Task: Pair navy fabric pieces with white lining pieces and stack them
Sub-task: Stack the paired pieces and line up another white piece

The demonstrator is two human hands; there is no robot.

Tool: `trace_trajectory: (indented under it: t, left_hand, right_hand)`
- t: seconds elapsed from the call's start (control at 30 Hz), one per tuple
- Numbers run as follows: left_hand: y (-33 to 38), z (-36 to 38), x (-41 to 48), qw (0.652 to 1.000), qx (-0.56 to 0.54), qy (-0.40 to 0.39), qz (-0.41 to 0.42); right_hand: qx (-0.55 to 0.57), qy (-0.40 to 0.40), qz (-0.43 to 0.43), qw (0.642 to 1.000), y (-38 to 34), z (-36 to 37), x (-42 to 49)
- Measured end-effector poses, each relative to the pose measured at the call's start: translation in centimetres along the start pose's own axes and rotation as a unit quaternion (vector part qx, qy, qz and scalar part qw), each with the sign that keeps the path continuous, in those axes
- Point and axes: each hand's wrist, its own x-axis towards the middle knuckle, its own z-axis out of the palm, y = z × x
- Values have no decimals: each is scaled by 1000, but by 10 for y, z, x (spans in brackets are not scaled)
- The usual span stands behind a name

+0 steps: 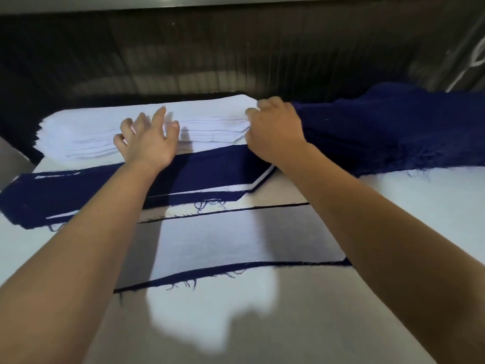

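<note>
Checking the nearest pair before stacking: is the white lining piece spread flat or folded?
Spread flat. The white lining piece lies smooth on the navy piece, no fold visible.

Two bare forearms reach forward over a pale desk [441, 193]. The left hand [147, 145], fingers spread, lies over the front edge of a thick stack of white lining pieces [86, 130]. The right hand [274, 132] curls its fingers on the stack's right end, pinching the top layers. Just right sits a rumpled pile of frayed navy fabric pieces [393, 127]. In front lies a flat stack of paired navy and white pieces [65, 195]. Nearest, a single white lining piece [223, 243] lies on a navy piece [210, 271].
</note>
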Motion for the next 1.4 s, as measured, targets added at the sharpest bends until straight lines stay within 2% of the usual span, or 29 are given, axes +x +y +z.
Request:
trace_trajectory:
  t: [0.1, 0.2, 0.43, 0.67, 0.73, 0.8, 0.87, 0.97, 1.0, 1.03, 1.1, 1.23, 1.33, 1.4]
  left_hand:
    - [-10, 1, 4, 999, 19, -30, 13]
    - [-19, 3, 6, 998, 38, -1, 40]
    - [-29, -5, 13, 989, 50, 107, 87]
    - [-36, -12, 1, 966, -17, 230, 117]
    - [-39, -15, -3, 961, -19, 246, 122]
    - [-42, -17, -8, 961, -23, 247, 122]
    - [-46, -19, -16, 964, -27, 238, 118]
    - [-52, -21, -28, 965, -16, 228, 126]
    - [-54, -22, -33, 965, -12, 226, 132]
    - [-56, -24, -37, 965, -10, 225, 135]
    - [-58, -28, -46, 964, -9, 228, 137]
    - [-65, -36, -65, 960, 3, 241, 142]
    - [-74, -40, -83, 958, 8, 235, 163]
    - [-81, -41, -95, 958, -1, 227, 173]
  right_hand:
    - [60, -61, -36, 996, -9, 17, 20]
    - [88, -83, -34, 992, -12, 29, 33]
    - [22, 43, -19, 999, -16, 32, 42]
    - [53, 94, -11, 994, -19, 26, 43]
    - [124, 102, 12, 987, -18, 22, 40]
    - [232, 86, 50, 968, -18, 15, 35]
    - [347, 67, 62, 933, -19, 10, 27]
    - [550, 23, 77, 831, -23, 8, 7]
    - [590, 13, 66, 805, -23, 8, -1]
    - [607, 11, 48, 793, -23, 8, -9]
    - [611, 27, 24, 791, -22, 7, -21]
    - [606, 73, 36, 792, -15, 2, -45]
    - [545, 77, 23, 834, -3, 0, -67]
    - [528, 92, 15, 844, 9, -1, -85]
